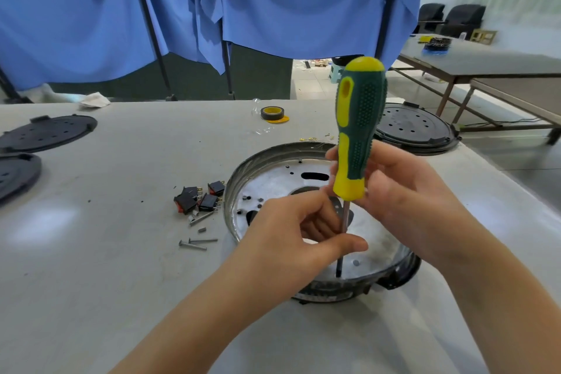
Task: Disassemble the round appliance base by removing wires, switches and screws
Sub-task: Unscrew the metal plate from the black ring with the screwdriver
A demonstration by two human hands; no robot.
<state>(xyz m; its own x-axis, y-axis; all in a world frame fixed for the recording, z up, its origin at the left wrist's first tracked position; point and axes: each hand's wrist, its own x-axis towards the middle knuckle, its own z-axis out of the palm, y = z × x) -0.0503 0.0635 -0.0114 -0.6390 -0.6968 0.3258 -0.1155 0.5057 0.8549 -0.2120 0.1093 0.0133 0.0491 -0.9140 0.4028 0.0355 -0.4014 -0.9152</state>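
While the round appliance base (273, 179) sits open side up on the pale table (121, 252), near the table's right edge, a green-and-yellow screwdriver (359, 130) stands almost upright inside it, its tip down on the metal floor close to the near rim. The right hand (403, 200) has its fingers curled round the lower part of the handle. The left hand (291, 231) pinches the shaft between thumb and curled fingers, low over the base's near side.

Just left of the base lie four black rocker switches (200, 199) in a loose cluster, and nearer the person a few loose long screws (197, 243), all apart from the rim. Beyond the base, a black perforated cover (416, 127) lies at the far right corner, partly hidden by the handle. A roll of tape (272, 113) rests farther back toward the middle. Two more black covers (45, 132) lie at the far left edge. Bare tabletop stretches between those covers and the switches. Blue cloth (273, 3) hangs behind the table's far edge, and a second table (485, 58) stands off to the right.
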